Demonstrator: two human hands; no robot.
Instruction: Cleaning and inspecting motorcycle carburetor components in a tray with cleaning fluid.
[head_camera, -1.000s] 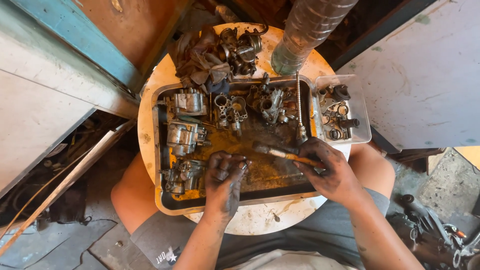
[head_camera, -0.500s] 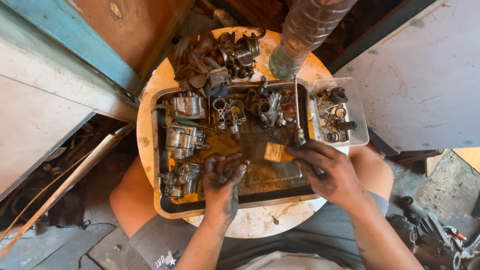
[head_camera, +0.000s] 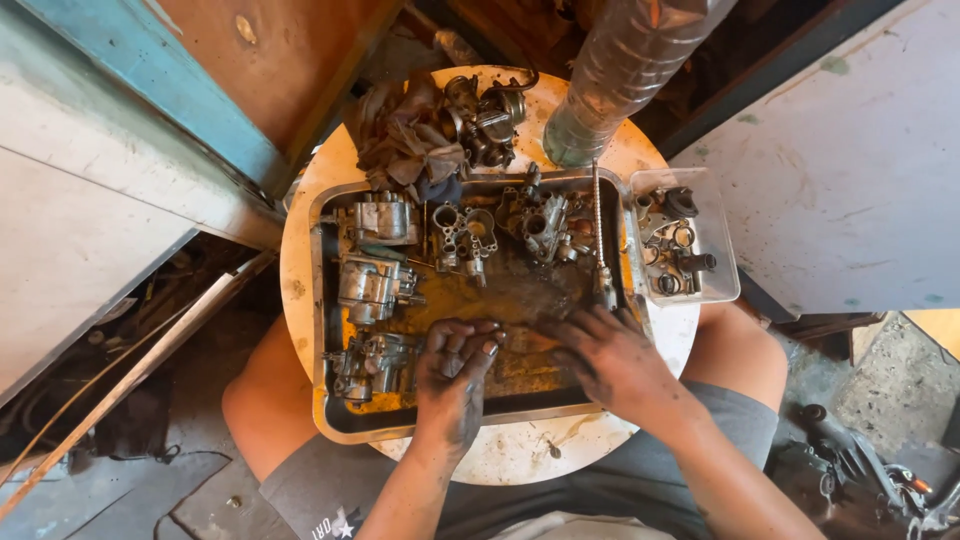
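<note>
round wooden tabletop (head_camera: 300, 290) carries a greasy metal tray (head_camera: 330, 415) of carburetor parts (head_camera: 375, 285). left hand (head_camera: 452, 380) and right hand (head_camera: 610, 355) meet over something small; whether either grips it cannot be told. beyond the right hand stands a clear parts box (head_camera: 722, 250).

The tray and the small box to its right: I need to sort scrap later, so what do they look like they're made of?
The tray looks like thin sheet metal: dull grey, bent rim, coated inside with orange-brown oily grime. The small box looks like clear plastic: see-through walls with small metal parts visible inside. Neither can be confirmed by sight alone.
</note>
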